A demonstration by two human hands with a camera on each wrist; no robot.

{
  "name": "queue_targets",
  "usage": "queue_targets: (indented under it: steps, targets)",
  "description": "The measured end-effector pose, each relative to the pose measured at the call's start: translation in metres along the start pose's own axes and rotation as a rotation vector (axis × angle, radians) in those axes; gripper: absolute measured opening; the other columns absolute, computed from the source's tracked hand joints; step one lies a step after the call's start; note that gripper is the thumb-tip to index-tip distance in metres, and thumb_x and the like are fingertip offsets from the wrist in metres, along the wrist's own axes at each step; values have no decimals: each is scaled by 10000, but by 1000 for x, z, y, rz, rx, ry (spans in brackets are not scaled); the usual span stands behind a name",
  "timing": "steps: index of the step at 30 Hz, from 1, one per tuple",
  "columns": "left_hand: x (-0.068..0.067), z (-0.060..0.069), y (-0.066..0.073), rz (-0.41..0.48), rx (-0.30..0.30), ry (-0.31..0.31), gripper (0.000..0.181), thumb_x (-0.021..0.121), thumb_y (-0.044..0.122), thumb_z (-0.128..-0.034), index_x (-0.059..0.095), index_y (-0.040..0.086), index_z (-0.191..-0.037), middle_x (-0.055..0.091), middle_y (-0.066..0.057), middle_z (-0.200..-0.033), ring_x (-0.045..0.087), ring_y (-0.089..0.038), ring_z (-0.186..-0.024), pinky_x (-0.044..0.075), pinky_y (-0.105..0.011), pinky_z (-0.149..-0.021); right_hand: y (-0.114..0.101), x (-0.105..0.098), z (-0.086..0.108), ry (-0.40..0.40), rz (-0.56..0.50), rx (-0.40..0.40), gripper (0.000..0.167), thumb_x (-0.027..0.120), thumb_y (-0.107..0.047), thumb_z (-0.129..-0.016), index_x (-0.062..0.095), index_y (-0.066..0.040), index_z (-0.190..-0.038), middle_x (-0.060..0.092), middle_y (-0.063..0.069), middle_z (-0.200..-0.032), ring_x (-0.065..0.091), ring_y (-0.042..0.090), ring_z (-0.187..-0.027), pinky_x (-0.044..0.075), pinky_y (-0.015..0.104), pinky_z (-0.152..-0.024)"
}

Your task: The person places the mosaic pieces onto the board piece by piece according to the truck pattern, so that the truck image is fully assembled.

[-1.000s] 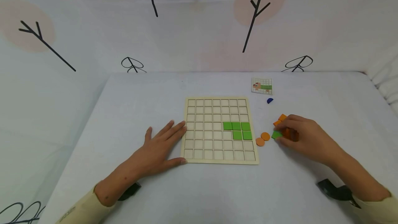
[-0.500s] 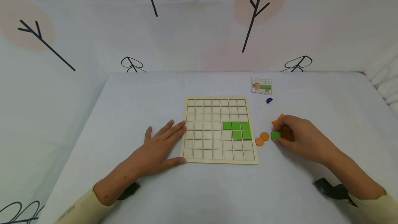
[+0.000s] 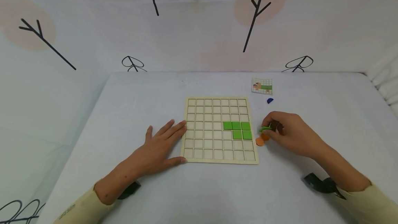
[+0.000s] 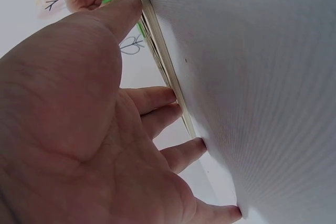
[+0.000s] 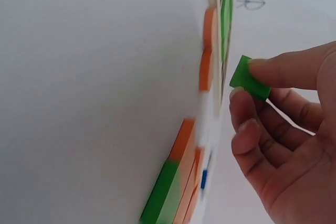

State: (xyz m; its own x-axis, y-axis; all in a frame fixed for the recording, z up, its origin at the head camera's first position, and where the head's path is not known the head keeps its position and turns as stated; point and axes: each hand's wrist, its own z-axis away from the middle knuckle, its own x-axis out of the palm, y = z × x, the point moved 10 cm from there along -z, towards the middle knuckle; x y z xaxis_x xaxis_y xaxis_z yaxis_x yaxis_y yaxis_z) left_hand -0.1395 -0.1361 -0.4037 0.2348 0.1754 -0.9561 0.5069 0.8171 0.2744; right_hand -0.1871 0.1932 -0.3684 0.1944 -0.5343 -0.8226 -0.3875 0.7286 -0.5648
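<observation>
A pale wooden grid board (image 3: 205, 144) lies on the white table, with several green square tiles (image 3: 236, 126) set in two rows at its right side. My left hand (image 3: 155, 151) rests spread beside the board, its fingertips and thumb touching the left edge; the left wrist view shows the fingers against that edge (image 4: 165, 59). Off the board's right side, my right hand (image 3: 292, 134) pinches a green square tile (image 5: 247, 77) between thumb and fingers, raised above the table. Below it two round orange pieces (image 3: 259, 141) lie near the board, one partly hidden by the hand.
A small picture card (image 3: 262, 86) with a gridded drawing lies behind the board on the right. Near it is a dark blue half-round piece (image 3: 270, 101). In the right wrist view, orange pieces (image 5: 184, 140) and a green one (image 5: 160, 192) lie together on the table.
My right hand has lifted the green tile from beside the orange pieces and moved left with it toward the board. The left hand has stayed in place.
</observation>
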Motion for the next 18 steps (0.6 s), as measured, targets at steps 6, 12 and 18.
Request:
queue_targets:
  steps: [6,12,18]
  targets:
    - [1,0,-1,8,-10,-14,958,661,672,-965,244,238,-1710,137,126,-1777,133,-265,-1645,159,-871,-1111,-16,10,-14,-30,-73,-46,226,780,15,-903,709,-188,-973,692,-84,-903,606,114,-781,481,248,-653]
    - [1,1,-1,12,-12,-14,958,666,662,-968,238,235,-1711,137,117,-1779,132,-270,-1645,152,-864,-1119,-27,25,-27,-95,-170,-67,146,778,-57,-960,753,-171,-1049,705,-62,-926,607,134,-810,483,245,-673]
    - [-1,1,1,7,1,-5,962,665,659,-970,236,221,-1711,140,107,-1779,128,-268,-1646,161,-862,-1119,-33,39,-41,-138,-195,-67,129,768,-96,-983,760,-174,-1086,698,-79,-929,606,153,-803,484,250,-681]
